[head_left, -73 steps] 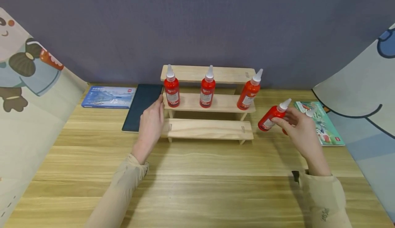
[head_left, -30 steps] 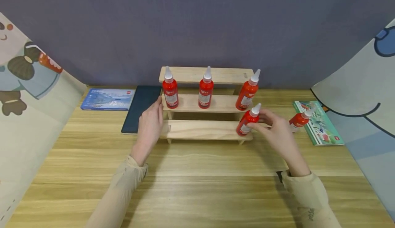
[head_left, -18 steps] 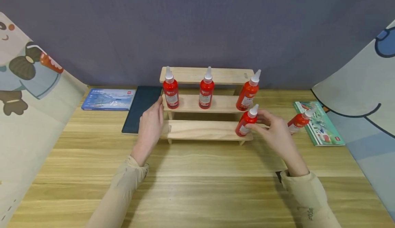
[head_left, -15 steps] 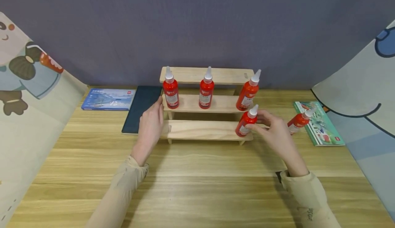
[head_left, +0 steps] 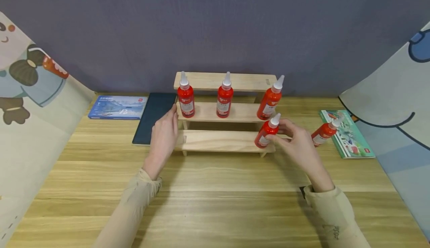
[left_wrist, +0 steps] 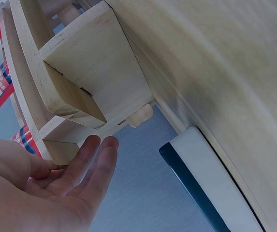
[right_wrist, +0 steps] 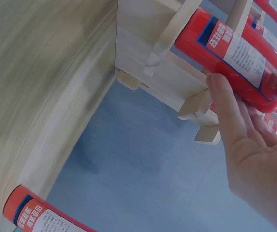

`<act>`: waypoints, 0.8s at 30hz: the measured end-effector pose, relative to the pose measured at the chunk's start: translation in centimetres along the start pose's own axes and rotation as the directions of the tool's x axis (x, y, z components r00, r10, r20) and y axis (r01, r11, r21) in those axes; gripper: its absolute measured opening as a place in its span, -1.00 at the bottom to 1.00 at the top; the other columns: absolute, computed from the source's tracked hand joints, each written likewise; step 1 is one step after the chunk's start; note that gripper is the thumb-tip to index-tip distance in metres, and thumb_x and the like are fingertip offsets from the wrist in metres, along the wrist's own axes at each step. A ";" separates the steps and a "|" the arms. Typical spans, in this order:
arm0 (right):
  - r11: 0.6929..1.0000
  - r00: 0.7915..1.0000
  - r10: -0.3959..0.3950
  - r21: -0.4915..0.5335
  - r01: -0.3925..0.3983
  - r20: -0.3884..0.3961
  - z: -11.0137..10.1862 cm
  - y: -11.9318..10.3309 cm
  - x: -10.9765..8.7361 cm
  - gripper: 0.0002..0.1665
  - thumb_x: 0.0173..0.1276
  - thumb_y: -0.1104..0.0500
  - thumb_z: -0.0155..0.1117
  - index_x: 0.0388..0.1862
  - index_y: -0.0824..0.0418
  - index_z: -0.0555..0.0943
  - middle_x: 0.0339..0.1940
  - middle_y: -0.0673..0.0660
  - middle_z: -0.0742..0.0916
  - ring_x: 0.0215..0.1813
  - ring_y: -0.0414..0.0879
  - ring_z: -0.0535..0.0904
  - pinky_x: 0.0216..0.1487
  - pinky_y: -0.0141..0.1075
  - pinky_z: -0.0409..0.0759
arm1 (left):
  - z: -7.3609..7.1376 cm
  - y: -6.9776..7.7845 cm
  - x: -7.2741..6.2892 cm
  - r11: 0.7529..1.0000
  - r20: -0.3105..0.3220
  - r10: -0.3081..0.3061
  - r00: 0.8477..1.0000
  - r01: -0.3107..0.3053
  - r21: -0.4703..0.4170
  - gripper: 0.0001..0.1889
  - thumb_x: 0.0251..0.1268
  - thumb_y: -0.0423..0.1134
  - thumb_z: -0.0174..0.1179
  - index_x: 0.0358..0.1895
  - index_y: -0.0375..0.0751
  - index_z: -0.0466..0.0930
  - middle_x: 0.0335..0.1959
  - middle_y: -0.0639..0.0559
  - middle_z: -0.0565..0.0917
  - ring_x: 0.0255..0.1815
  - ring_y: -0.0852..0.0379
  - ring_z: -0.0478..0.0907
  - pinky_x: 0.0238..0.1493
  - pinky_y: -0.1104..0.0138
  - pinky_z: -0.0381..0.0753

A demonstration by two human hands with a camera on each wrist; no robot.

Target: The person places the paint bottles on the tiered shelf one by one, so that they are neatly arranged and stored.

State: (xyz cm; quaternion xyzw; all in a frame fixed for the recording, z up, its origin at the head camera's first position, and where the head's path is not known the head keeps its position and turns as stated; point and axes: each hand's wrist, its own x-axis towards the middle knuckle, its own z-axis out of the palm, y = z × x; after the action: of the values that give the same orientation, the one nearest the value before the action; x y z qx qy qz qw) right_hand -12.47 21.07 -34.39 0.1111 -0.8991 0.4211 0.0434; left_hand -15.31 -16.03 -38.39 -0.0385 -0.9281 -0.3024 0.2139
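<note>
My right hand [head_left: 299, 145] holds a red squeeze bottle [head_left: 266, 134] with a white pointed cap between thumb and fingers. That bottle stands at the right end of the bottom step of a three-step wooden rack [head_left: 221, 141]. Along the middle step stand three like bottles: one at the left end [head_left: 186, 100], one in the centre [head_left: 224, 101] and one at the right [head_left: 270, 103]. Against the rack's left end rests my left hand [head_left: 163, 134]; in the left wrist view its fingers [left_wrist: 97, 166] are fairly straight beside the middle step's end.
Another red bottle [head_left: 323, 133] stands on the table to the right, in front of a green illustrated book [head_left: 351, 136]. Left of the rack lie a dark flat book [head_left: 144, 126] and a blue box [head_left: 117, 107]. A grey partition [head_left: 221, 28] rises behind.
My right hand has carried its bottle leftward from beside the rack onto the bottom step, then shifted it slightly further left. My left hand has stayed at the rack's left end.
</note>
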 end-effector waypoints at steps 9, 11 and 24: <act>1.000 1.000 -0.018 0.017 0.019 -0.019 -0.3 0.0 -0.4 -0.36 0.36 0.29 0.59 0.36 0.43 0.59 0.14 0.40 0.78 0.14 0.27 0.74 0.02 -0.08 0.75 | -0.1 0.0 0.0 1.000 0.007 -0.006 1.000 0.006 0.003 -0.59 0.75 -0.31 0.00 0.42 -0.51 0.54 0.32 -0.39 0.63 0.19 -0.43 0.66 0.04 -0.28 0.66; 0.999 0.999 -0.023 0.034 0.024 -0.025 -0.4 0.0 -0.5 -0.35 0.35 0.31 0.59 0.37 0.45 0.58 0.14 0.41 0.77 0.15 0.27 0.74 0.01 -0.25 0.75 | -0.1 0.0 0.0 1.000 0.009 -0.008 1.000 0.008 0.002 -0.59 0.75 -0.31 0.00 0.42 -0.51 0.54 0.33 -0.38 0.63 0.20 -0.43 0.66 0.05 -0.28 0.66; 0.998 0.996 -0.038 0.053 0.042 -0.081 -1.7 0.3 -1.2 -0.36 0.38 0.30 0.58 0.39 0.39 0.58 0.30 0.34 0.72 0.30 0.27 0.66 0.14 -0.55 0.57 | -0.1 0.0 0.0 1.000 0.015 -0.011 1.000 0.011 -0.003 -0.58 0.76 -0.31 -0.01 0.43 -0.50 0.53 0.35 -0.38 0.61 0.22 -0.43 0.65 0.07 -0.28 0.65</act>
State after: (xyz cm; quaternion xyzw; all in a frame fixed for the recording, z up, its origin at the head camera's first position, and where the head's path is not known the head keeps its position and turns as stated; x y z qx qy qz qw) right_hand -11.40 22.72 -33.72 0.1133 -0.8824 0.4488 0.0850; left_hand -15.30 -16.06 -38.31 -0.0360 -0.9294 -0.3047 0.2050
